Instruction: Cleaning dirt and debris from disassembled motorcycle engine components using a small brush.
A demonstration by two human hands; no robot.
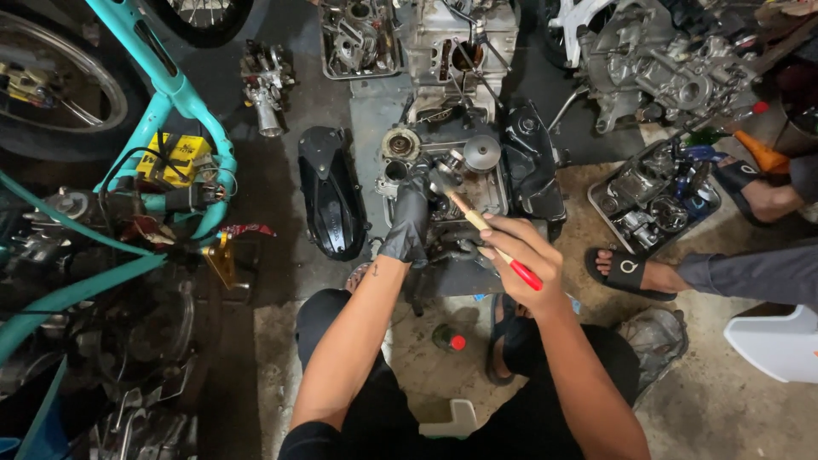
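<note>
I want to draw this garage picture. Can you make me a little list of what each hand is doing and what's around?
Place: garage floor, seen from above
Left hand: in a black glove, resting on the engine
Right hand: holds a hammer with a wooden handle and red end, head on the engine
Left side: teal bike frame
Right side: another person's feet in sandals; tray of parts

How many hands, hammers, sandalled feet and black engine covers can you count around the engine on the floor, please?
Hands: 2, gloved left hand and bare right hand
Hammers: 1, hammer
Sandalled feet: 2, near foot and far foot
Black engine covers: 1, black cover
Total: 6
</note>
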